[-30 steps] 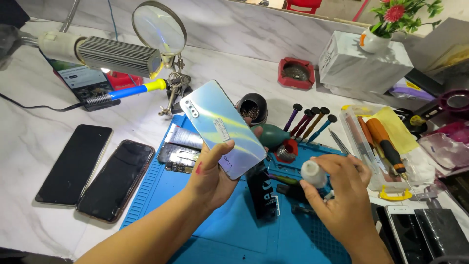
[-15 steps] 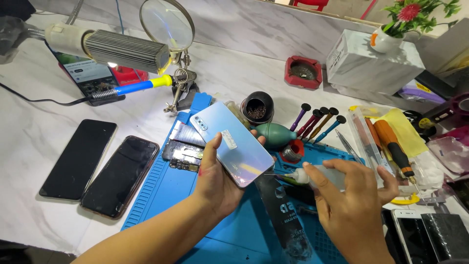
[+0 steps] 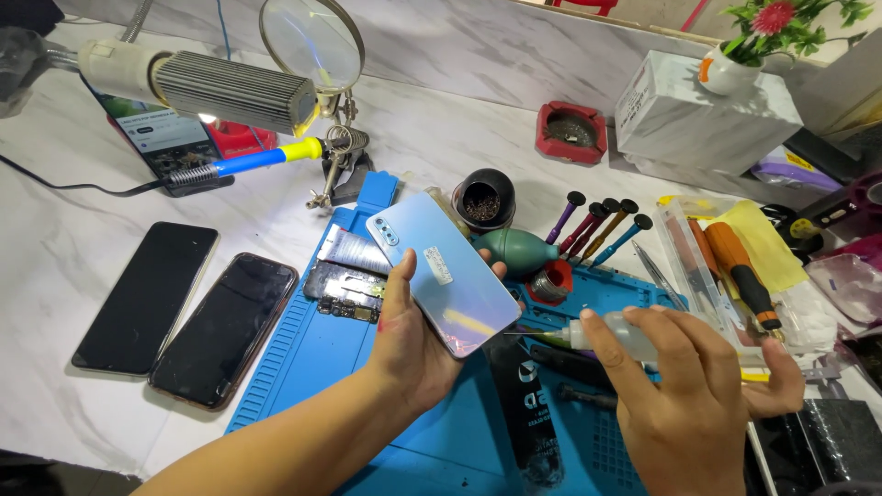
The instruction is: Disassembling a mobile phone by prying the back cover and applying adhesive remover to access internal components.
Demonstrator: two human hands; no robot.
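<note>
My left hand [image 3: 409,344] grips a light blue smartphone [image 3: 441,271] by its lower end, shiny back cover up, camera end pointing away to the upper left. My right hand [image 3: 689,395] holds a small clear squeeze bottle [image 3: 620,335] on its side. The bottle's thin needle tip points left and meets the phone's lower right edge. Both hands hover over a blue work mat [image 3: 340,367].
Two dark phones [image 3: 184,308] lie left of the mat. An opened phone body [image 3: 347,276] rests on the mat. A soldering iron [image 3: 243,165], a lamp [image 3: 220,87], a magnifier [image 3: 310,41], precision screwdrivers [image 3: 597,230], a green blower [image 3: 519,248], an orange screwdriver [image 3: 744,276] and a white box [image 3: 707,115] crowd the table.
The phone has come down and tilted flatter. My right hand turned the bottle onto its side and brought its tip to the phone's edge.
</note>
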